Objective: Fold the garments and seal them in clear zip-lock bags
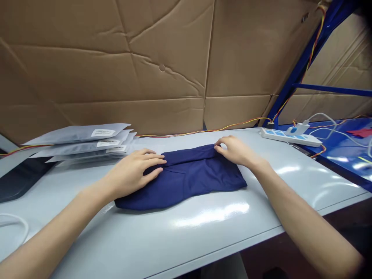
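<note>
Worktop: pale grey and glossy [139, 236]; its front edge runs nearest me, and its smooth, flat face probably helps the fabric lie level.
White cable: loops at my near left [25, 228], well apart from the fabric.
Navy cloth: lies on the worktop directly before me [174, 186], between my hands, long side across; the right half is creased. This central position appears to put both ends within equal reach.
Folded band: runs along the cloth's far edge [188, 155], doubled over toward me.
Left hand: rests palm down on the cloth's left part [136, 170], fingers spread and apart, seemingly to steady the fabric.
Right hand: thumb and forefinger pinch the band's far right corner [231, 149], apparently to keep the fold line straight.
Dark flat object: sits at the left [23, 180], partly under the packets.
Labelled packets: stacked unevenly at the far left [84, 135], labels facing up, likely so they stay readable and off the fabric.
Power strip: lies at the right rear [308, 139], carrying a white adapter [298, 128].
Wires: red and yellow, along the rear edge [223, 128].
Cardboard: creased sheet behind everything [165, 85].
</note>
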`<state>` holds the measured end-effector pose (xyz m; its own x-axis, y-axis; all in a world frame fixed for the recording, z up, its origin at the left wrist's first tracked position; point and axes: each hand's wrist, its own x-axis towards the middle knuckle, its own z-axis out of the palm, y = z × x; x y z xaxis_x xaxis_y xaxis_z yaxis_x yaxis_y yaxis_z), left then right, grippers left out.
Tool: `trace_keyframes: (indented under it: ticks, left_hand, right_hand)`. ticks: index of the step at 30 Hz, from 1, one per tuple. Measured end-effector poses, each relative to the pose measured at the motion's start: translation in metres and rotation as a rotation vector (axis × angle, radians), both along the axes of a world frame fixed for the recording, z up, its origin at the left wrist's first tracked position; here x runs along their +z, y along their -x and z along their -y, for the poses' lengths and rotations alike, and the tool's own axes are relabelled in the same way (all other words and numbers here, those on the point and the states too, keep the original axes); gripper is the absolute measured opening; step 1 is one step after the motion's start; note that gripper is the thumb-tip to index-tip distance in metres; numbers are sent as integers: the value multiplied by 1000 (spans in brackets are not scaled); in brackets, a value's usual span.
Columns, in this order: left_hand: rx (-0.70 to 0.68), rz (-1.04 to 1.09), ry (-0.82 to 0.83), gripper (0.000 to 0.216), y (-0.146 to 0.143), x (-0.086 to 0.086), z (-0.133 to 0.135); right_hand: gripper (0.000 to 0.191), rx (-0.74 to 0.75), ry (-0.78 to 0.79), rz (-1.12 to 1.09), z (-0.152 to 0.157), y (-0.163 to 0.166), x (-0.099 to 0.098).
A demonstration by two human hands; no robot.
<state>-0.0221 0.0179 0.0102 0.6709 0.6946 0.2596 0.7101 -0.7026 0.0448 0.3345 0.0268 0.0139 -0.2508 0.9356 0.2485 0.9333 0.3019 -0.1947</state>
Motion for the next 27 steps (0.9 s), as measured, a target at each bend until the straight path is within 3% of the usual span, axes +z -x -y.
trace_keyframes:
  ticks: [4,8,13,16,22,27]
  left_hand:
    - [-19,36,16,29,25,1,31]
    - [8,42,20,19,57,-12,63]
    - [24,79,-29,13,74,-27,76]
    - [59,122,-10,15,68,-21,76]
    - [477,185,89,28,43,15,52]
    - [505,68,129,25,24,31,12]
  right_hand:
    - [25,63,-30,-120,35,-3,10]
    - [19,260,98,-108,78,-17,7]
    - [21,224,132,1,105,-32,-8]
    - [16,190,125,-13,101,-30,-9]
    - [13,5,18,-143,60,-15,17]
    - [19,-130,152,211,23,5,34]
